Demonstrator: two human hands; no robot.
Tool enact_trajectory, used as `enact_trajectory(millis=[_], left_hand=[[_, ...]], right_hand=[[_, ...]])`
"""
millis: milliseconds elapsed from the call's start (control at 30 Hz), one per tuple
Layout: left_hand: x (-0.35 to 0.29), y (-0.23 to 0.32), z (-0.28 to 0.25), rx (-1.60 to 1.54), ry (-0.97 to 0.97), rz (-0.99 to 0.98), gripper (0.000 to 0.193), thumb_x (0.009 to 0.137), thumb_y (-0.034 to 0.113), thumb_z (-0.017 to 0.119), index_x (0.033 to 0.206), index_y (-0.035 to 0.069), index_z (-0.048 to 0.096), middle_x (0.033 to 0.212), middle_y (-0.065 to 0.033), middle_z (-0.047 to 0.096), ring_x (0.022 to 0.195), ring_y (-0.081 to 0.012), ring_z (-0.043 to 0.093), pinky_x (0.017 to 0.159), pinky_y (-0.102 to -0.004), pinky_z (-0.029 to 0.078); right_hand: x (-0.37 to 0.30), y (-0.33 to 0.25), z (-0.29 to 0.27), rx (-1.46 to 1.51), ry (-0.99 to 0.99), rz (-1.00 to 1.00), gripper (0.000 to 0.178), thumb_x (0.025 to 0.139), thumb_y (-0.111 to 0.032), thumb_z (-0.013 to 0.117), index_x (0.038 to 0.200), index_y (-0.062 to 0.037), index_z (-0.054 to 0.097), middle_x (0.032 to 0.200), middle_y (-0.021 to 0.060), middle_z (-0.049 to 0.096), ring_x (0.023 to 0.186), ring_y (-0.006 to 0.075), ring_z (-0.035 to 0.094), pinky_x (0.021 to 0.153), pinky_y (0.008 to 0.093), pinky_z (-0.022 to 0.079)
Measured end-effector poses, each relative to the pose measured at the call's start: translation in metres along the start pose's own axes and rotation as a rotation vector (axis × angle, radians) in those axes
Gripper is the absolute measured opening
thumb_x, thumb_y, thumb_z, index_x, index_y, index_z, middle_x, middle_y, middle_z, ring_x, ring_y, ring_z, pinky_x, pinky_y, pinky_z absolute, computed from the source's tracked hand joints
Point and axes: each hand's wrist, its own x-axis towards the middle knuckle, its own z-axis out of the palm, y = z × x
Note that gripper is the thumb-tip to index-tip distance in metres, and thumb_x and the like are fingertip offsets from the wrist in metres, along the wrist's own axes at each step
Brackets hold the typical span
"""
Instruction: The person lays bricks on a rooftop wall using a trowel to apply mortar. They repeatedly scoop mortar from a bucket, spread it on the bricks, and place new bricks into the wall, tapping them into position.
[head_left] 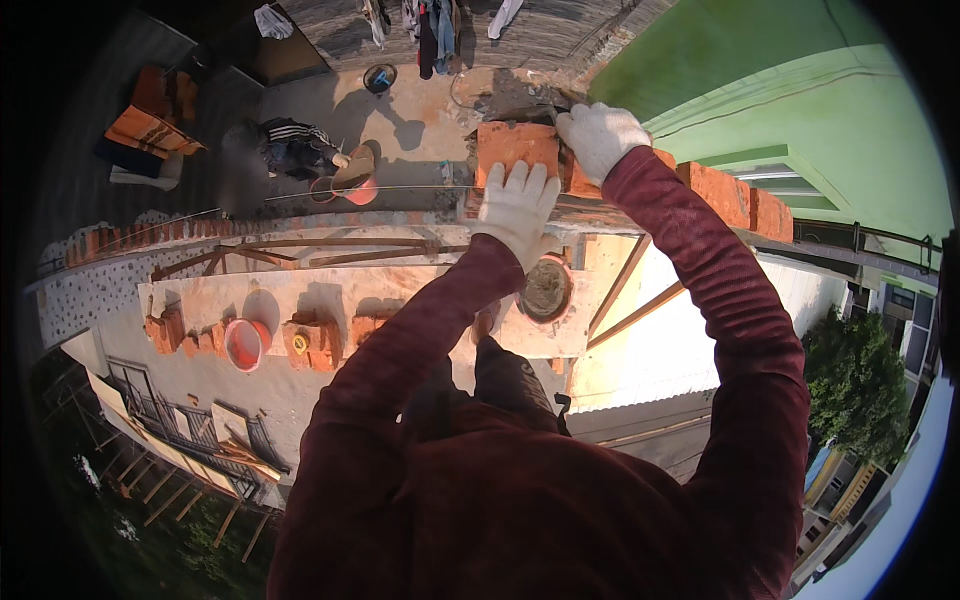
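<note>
My left hand (515, 208), in a white glove, lies with its fingers stretched out on the near edge of an orange brick (515, 146) on top of the wall. Beyond and to the right, my gloved right hand (603, 138) is closed round what looks like a trowel (535, 113); its dark blade points left along the brick's far edge, and the handle is hidden in the fist. More orange bricks (715, 193) run along the wall to the right, partly behind my right sleeve. Below my left hand stands a round bucket of grey mortar (545, 288).
A plank platform (420, 285) carries brick stacks (312, 340) and a pink bucket (246, 344). A taut string (400, 187) runs leftward along the wall. Across it, a person (295, 145) bends by a mortar bucket (357, 182). A green wall (780, 110) rises at the right.
</note>
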Motion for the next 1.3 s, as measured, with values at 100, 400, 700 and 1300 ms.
enact_trajectory(millis=[100, 400, 700, 1300], left_hand=[[-0.003, 0.001, 0.004, 0.01, 0.04, -0.021, 0.087, 0.086, 0.051, 0.073, 0.154, 0.008, 0.043, 0.155, -0.016, 0.043, 0.145, -0.0357, 0.037, 0.121, -0.0575, 0.022], [-0.011, 0.004, 0.016, 0.03, 0.083, -0.049, 0.082, 0.092, 0.056, 0.065, 0.157, 0.013, 0.042, 0.16, -0.0143, 0.04, 0.149, -0.037, 0.031, 0.123, -0.0608, 0.015], [-0.138, -0.001, 0.055, -0.492, -0.242, 0.181, 0.062, 0.086, 0.047, 0.071, 0.135, 0.011, 0.062, 0.138, -0.0107, 0.058, 0.131, -0.0327, 0.053, 0.111, -0.0514, 0.037], [-0.572, -0.223, 0.303, -0.779, -0.485, -0.958, 0.061, 0.088, 0.047, 0.068, 0.13, 0.004, 0.064, 0.132, -0.0219, 0.065, 0.125, -0.0348, 0.061, 0.106, -0.0422, 0.047]], right_hand=[[-0.013, 0.02, 0.001, -0.066, -0.086, 0.049, 0.023, 0.086, -0.013, 0.069, 0.109, -0.0092, 0.068, 0.107, 0.0132, 0.069, 0.103, 0.0323, 0.07, 0.084, 0.046, 0.06], [-0.022, 0.023, -0.091, -0.455, 0.136, -0.123, 0.055, 0.084, -0.01, 0.067, 0.139, -0.0145, 0.057, 0.099, 0.0072, 0.061, 0.092, 0.0256, 0.067, 0.071, 0.0409, 0.056], [0.045, -0.053, -0.071, -0.556, -0.098, -0.445, 0.042, 0.091, -0.02, 0.065, 0.132, -0.01, 0.061, 0.112, 0.007, 0.064, 0.105, 0.0245, 0.064, 0.084, 0.0426, 0.05], [-0.173, -0.015, -0.127, 0.368, 0.365, 0.408, 0.05, 0.086, -0.002, 0.065, 0.135, -0.0069, 0.058, 0.107, 0.0116, 0.067, 0.091, 0.0268, 0.067, 0.087, 0.0386, 0.054]])
